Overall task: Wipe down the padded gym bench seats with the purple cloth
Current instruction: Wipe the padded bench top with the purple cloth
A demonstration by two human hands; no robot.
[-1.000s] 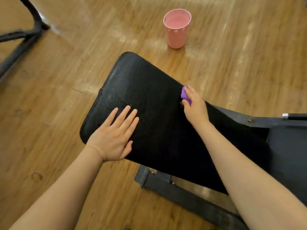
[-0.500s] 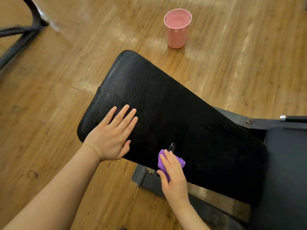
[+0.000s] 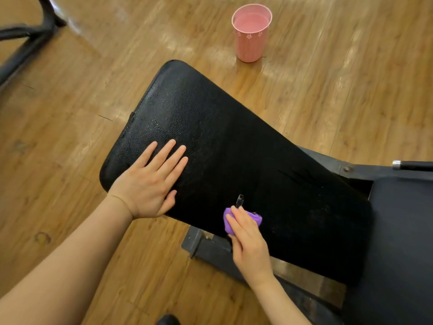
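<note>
Right hand [image 3: 249,240] has the purple cloth [image 3: 228,222] bunched under curled fingers, pressed at the padded bench seat's [image 3: 234,156] six-o'clock edge. Left hand [image 3: 150,181] lies flat, fingers spread, at its nine-o'clock corner. Up at twelve, a pink cup [image 3: 251,34] holding pink liquid stands apart on wooden floor [image 3: 70,137].

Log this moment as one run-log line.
phase: wiping | right hand: grips purple cloth on near edge of black bench pad | left hand: flat on pad | pink cup: on floor
</note>
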